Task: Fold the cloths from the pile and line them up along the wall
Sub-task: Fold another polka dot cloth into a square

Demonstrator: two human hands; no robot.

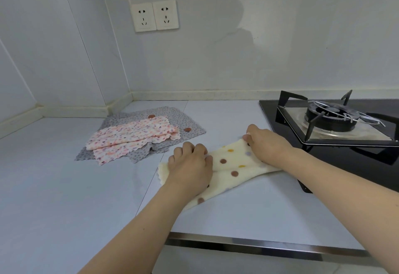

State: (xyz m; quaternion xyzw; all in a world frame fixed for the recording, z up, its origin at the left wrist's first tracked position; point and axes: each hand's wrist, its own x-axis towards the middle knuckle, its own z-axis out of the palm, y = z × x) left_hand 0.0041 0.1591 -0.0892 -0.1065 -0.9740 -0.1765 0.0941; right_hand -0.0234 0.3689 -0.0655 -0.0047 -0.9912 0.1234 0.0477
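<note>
Cream dotted cloth [228, 165] on surface [64, 187] — pinched at both ends by left hand [191, 165] and right hand [266, 144], each grip closed on it, pile [138, 135] near.

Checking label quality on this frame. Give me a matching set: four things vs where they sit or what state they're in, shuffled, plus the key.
Things:
1. cream cloth
2. pink cloth
3. grey cloth
4. stove

States:
A. at the bottom of the pile, spread out
B. at the right end of the counter
C. lying on top of the grey one
D. under both hands, being folded

Pairs: 1-D, 2-C, 3-A, 4-B
</note>
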